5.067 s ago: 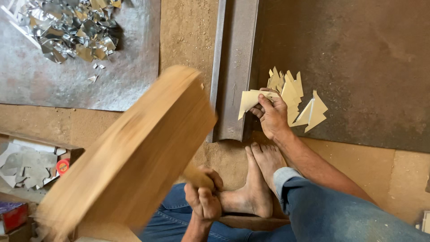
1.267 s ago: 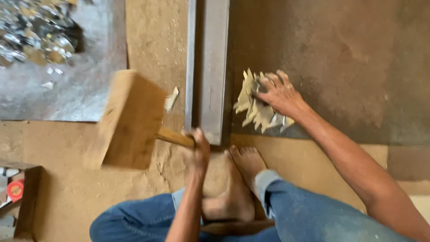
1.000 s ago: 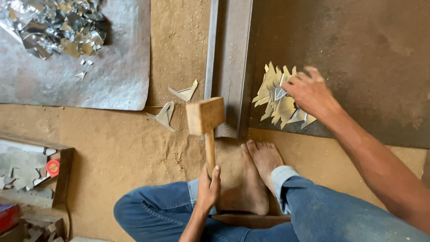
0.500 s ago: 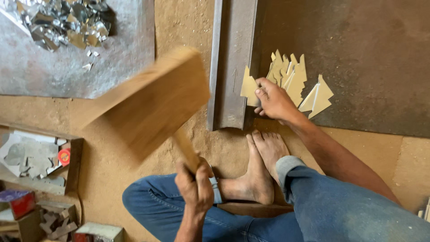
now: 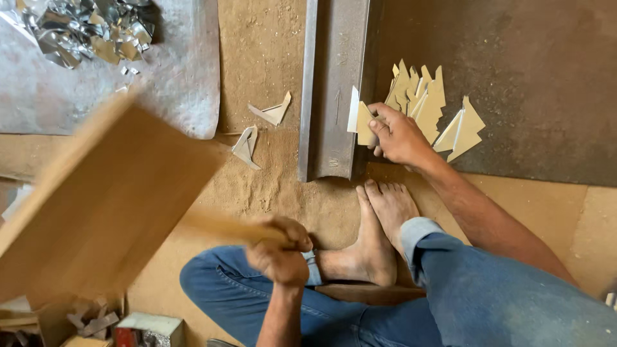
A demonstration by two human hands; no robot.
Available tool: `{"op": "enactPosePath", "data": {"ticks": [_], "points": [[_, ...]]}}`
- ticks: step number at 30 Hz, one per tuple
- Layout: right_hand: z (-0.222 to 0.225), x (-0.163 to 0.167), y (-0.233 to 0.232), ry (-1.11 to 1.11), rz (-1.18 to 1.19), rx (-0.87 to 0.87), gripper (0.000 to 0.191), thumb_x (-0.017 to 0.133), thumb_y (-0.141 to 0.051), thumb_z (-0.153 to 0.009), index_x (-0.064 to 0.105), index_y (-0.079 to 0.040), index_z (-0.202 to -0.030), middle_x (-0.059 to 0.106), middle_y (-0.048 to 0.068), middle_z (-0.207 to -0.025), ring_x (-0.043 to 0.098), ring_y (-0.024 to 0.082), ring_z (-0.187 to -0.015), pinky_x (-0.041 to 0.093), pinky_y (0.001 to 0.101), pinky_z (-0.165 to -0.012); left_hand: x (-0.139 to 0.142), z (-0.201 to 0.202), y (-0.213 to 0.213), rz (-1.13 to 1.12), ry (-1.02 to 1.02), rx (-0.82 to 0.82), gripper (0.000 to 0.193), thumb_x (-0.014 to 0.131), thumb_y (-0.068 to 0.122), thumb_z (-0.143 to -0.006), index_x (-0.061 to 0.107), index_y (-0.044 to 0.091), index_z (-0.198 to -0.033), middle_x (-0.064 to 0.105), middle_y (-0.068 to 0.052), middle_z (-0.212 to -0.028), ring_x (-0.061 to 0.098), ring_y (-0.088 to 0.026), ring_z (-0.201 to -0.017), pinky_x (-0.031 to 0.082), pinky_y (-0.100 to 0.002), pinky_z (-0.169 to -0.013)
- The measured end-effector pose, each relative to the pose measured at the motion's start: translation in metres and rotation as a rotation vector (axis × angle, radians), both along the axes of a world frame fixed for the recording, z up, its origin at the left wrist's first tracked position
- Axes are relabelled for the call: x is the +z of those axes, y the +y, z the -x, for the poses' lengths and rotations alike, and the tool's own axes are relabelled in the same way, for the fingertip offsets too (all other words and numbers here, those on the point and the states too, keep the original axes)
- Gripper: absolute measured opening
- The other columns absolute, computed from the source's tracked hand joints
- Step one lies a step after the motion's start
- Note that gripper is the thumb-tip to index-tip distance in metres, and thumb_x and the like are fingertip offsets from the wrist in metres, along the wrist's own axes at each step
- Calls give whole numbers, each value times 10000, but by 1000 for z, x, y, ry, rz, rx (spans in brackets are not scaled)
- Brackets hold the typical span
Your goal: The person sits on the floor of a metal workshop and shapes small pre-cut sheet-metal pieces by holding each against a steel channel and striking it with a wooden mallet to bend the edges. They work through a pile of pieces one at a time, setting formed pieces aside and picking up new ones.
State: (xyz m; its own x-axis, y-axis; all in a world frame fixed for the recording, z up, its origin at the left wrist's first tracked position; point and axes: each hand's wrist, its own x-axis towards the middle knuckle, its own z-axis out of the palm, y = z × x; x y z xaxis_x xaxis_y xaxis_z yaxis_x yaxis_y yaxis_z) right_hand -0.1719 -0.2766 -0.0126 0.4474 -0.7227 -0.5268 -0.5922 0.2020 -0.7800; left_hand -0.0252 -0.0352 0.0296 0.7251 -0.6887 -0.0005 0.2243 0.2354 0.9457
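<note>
Nearest the camera, a wooden mallet (image 5: 109, 205), blurred and raised at the left, is gripped by its handle in the left hand (image 5: 277, 250), whose fingers are fully closed around it above crossed legs in blue jeans and bare feet (image 5: 379, 225). Farther out, a pale triangular cut piece (image 5: 361, 119) is pinched by the right hand (image 5: 398, 136) against the edge of a long steel bar (image 5: 335, 90) laid on the sandy floor, with more such pieces (image 5: 437, 112) fanned just beside it on a dark sheet. Two bent pieces (image 5: 257, 132) are seen left of the bar, and shiny metal scraps (image 5: 90, 29) are heaped at the far left.
</note>
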Motion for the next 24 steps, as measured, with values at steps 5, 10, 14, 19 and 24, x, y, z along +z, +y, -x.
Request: {"op": "enactPosePath", "data": {"ticks": [5,10,14,19,24], "points": [[-1,-3,1,-21,-5,-5,345,516,-206,-1049,544,-56,-1359,724,105,-818,669,179,-612,536,337,-572,-17,-2,3,-149,-276,-142,534,425,587,-1116,516,83,-962,476,-42,-718,472,-152,-567,417,-302,-511],[1,-20,0,-52,-4,-25,219,523,-210,-1044,567,-38,-1173,733,84,-806,673,162,-610,536,339,-557,-42,0,2,-385,85,-154,489,456,577,-995,517,92,-989,464,-4,-605,440,-107,-446,386,-271,-354],[7,-40,0,-35,43,-9,267,554,-225,-1075,616,5,-955,699,107,-745,671,147,-629,526,336,-575,-47,1,4,7,175,-63,462,449,538,-1090,523,92,-997,476,13,-668,435,-92,-489,363,-258,-376],[11,-62,-5,-23,11,43,321,527,-277,-1096,654,-29,-937,661,106,-748,579,174,-654,483,368,-595,-71,-31,-6,-341,405,-367,436,407,507,-1091,562,109,-1008,429,52,-597,378,-67,-415,297,-258,-334],[14,-85,-11,-271,-173,4,401,504,-390,-1039,660,-34,-941,714,-2,-787,675,82,-705,555,291,-655,-101,-35,-7,-76,1017,-37,487,356,622,-995,545,179,-923,416,50,-515,385,-78,-378,311,-247,-329]]}}
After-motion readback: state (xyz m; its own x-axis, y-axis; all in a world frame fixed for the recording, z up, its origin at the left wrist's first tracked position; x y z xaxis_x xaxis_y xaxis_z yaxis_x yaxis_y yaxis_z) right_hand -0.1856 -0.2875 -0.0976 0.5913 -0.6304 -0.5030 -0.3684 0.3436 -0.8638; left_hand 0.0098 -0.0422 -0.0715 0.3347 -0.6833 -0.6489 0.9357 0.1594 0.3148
